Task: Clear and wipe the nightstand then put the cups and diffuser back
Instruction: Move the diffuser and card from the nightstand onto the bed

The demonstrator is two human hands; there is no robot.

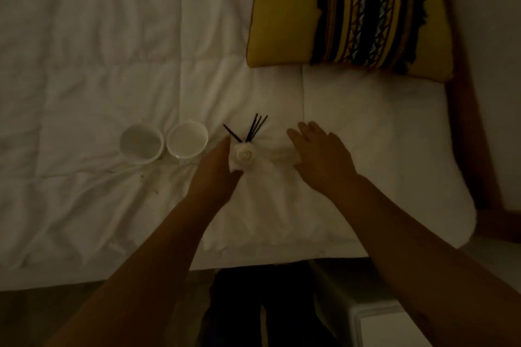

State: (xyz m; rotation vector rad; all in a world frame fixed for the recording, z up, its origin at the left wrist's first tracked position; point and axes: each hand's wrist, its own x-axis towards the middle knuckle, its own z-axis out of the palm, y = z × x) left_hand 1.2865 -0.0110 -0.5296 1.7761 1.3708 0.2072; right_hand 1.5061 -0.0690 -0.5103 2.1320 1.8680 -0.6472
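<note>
Cups [164, 142]: 2 | diffuser [244, 153]: 1, left hand [215, 170] fingers touching | right hand [321, 158] fingers straight, empty

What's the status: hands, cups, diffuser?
Left hand beside diffuser, grip unclear. Right hand open, flat on pillow. Two cups side by side on bed. Nothing blocking.

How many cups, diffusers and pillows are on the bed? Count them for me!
White cups: 2
Diffuser with dark sticks: 1
White pillow: 1
Yellow striped pillow: 1
Total: 5
</note>
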